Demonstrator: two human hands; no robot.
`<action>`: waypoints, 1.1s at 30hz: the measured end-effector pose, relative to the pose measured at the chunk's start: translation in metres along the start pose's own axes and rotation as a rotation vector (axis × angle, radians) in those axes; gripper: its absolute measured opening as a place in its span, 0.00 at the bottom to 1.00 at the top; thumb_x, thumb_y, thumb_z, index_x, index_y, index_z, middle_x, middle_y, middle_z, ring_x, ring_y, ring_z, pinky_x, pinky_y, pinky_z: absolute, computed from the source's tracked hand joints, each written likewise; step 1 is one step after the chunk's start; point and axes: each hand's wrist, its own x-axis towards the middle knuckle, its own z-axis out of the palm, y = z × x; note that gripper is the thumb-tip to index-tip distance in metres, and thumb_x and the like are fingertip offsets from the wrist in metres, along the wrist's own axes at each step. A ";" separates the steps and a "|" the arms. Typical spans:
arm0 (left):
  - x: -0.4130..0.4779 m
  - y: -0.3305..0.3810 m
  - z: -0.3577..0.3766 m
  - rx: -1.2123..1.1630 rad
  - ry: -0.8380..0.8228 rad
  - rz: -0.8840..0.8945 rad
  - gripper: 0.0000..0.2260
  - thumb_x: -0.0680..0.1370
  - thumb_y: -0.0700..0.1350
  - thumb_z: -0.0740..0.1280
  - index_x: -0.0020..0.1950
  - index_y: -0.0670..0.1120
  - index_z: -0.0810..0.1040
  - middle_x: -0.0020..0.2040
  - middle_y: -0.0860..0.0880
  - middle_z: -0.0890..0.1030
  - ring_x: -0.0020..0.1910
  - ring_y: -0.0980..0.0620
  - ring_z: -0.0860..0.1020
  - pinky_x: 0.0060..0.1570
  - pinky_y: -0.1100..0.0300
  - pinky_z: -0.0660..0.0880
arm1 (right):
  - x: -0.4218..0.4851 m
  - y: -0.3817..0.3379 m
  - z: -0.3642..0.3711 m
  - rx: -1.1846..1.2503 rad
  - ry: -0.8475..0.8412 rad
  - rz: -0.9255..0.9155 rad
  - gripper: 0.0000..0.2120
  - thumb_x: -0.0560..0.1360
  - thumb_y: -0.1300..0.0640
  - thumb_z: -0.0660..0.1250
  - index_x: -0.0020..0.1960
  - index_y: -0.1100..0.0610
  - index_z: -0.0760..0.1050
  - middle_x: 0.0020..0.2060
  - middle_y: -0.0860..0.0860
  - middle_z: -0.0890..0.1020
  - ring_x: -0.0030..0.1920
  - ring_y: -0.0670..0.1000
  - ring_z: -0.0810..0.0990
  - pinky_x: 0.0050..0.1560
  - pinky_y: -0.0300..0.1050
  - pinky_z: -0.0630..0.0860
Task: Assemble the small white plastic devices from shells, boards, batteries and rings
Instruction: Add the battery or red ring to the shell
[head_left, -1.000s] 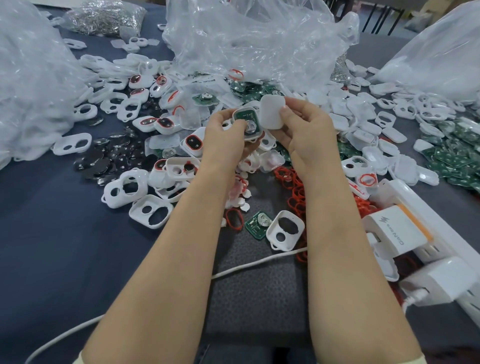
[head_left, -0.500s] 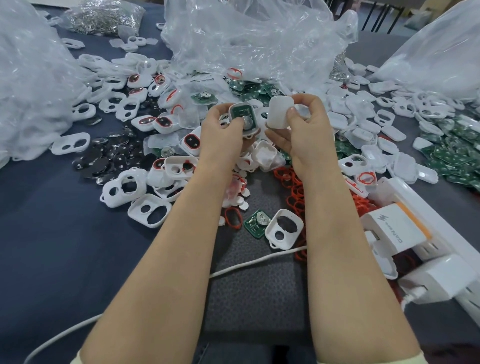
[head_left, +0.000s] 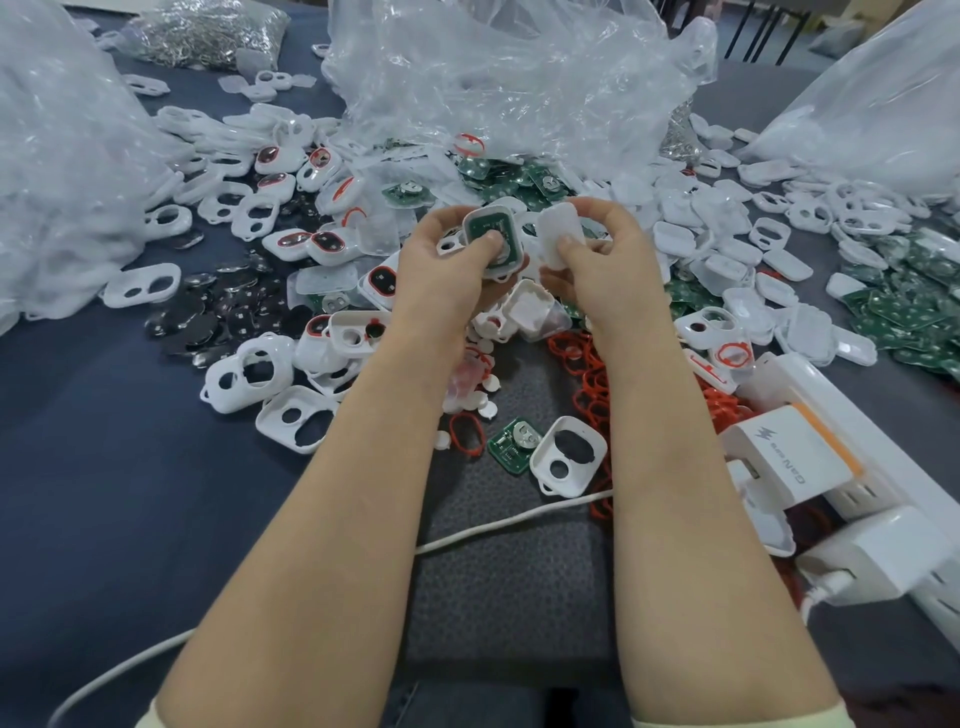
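The left hand (head_left: 441, 262) holds a shell (head_left: 493, 228) with a board (head_left: 488, 224) in it, just left of the cover (head_left: 557, 228) in the right hand (head_left: 610, 265). Behind both hands lies a plastic bag (head_left: 509, 78). Batteries (head_left: 208, 317) lie left of the left hand, and rings (head_left: 584, 364) lie beside the right wrist. Between the forearms, a loose board (head_left: 514, 446) lies just left of an empty shell (head_left: 587, 449). A power strip (head_left: 789, 376) lies right of the right forearm.

My table (head_left: 104, 519) has a dark blue cloth over it, with a grey textured mat (head_left: 509, 582) right in front of me. Black chair legs (head_left: 753, 31) stand past the far edge. A white power strip (head_left: 893, 462) runs along my right. Light's soft and even.
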 end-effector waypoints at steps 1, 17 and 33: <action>0.000 -0.001 0.000 0.023 0.004 0.016 0.10 0.77 0.34 0.66 0.47 0.51 0.74 0.45 0.44 0.81 0.41 0.46 0.83 0.36 0.60 0.79 | 0.000 0.001 0.000 -0.037 0.006 -0.016 0.14 0.78 0.67 0.60 0.59 0.54 0.73 0.41 0.51 0.77 0.39 0.50 0.81 0.39 0.38 0.80; 0.005 -0.001 0.004 -0.104 0.000 -0.100 0.04 0.83 0.43 0.60 0.51 0.46 0.74 0.54 0.38 0.80 0.42 0.44 0.84 0.43 0.55 0.82 | -0.003 -0.014 -0.007 0.328 -0.010 0.006 0.11 0.76 0.68 0.65 0.54 0.54 0.72 0.36 0.51 0.78 0.29 0.42 0.76 0.34 0.34 0.75; 0.002 0.001 0.005 0.116 -0.118 -0.115 0.10 0.84 0.47 0.55 0.49 0.49 0.76 0.49 0.40 0.82 0.37 0.48 0.83 0.32 0.61 0.79 | -0.010 -0.019 -0.003 -0.228 -0.183 -0.227 0.08 0.78 0.64 0.63 0.49 0.53 0.78 0.39 0.46 0.77 0.38 0.40 0.74 0.36 0.27 0.69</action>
